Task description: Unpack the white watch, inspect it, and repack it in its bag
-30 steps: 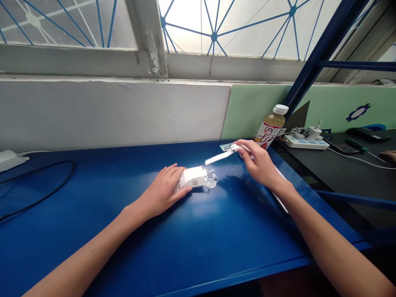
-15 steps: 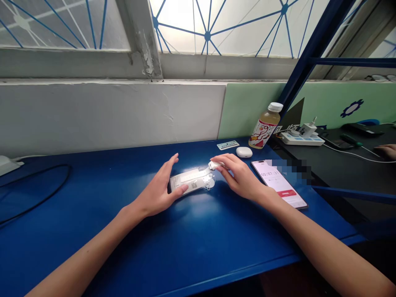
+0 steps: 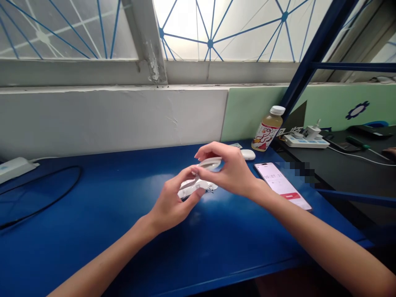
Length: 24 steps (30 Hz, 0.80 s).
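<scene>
Brought together since the earlier frame, left of the phone (image 3: 281,185): right hand (image 3: 232,170), grip pinched on a pale curved strip (image 3: 210,163), and left hand (image 3: 171,200), grip closed about the white packet (image 3: 187,190) beneath, making the handling a closely shared, two-handed one.

The glossy blue worktop (image 3: 216,243) carries a white power strip (image 3: 17,168) and looping black cable (image 3: 12,225) towards its left edge. A capped drink bottle (image 3: 266,134) stands at the back right corner, near an earbud case (image 3: 248,154) and partly hidden card (image 3: 236,145). A smartphone (image 3: 284,184) lies along the right edge.
</scene>
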Motion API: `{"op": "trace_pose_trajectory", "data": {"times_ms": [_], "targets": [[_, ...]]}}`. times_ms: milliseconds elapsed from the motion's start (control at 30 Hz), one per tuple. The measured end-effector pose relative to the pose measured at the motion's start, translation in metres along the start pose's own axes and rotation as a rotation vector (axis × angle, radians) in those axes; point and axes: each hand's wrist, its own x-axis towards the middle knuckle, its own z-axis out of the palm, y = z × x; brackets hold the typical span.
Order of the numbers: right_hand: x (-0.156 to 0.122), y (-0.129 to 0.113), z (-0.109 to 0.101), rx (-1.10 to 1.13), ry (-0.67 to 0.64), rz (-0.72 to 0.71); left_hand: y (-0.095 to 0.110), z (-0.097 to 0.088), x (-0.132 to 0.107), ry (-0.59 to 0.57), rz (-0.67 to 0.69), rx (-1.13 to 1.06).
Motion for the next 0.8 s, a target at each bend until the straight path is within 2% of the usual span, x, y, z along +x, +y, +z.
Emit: {"op": "trace_pose_trajectory", "data": {"times_ms": [133,200,267,333,400,467,667,800], "targets": [[0.025,-0.001,0.018,0.301,0.018,0.242,0.009,0.005,0.002,-0.027,-0.226,-0.455],[0.031,0.004,0.026,0.511,-0.014,0.38,0.011,0.008,0.003,0.008,-0.311,-0.629],[0.034,0.013,0.033,0.76,-0.13,0.536,0.011,0.01,0.003,0.044,-0.389,-0.758],[0.033,0.022,0.037,0.991,-0.325,0.657,0.009,0.013,0.003,0.058,-0.468,-0.838],[0.031,0.031,0.039,1.116,-0.469,0.691,0.004,0.015,0.004,0.02,-0.539,-0.897],[0.028,0.038,0.041,1.195,-0.53,0.684,0.0,0.016,0.005,-0.005,-0.586,-0.967],[0.027,0.043,0.045,1.365,-0.468,0.768,-0.005,0.016,0.005,-0.146,-0.653,-1.11],[0.03,0.043,0.045,1.389,-0.459,0.825,-0.004,0.016,0.004,-0.094,-0.678,-1.007]]}}
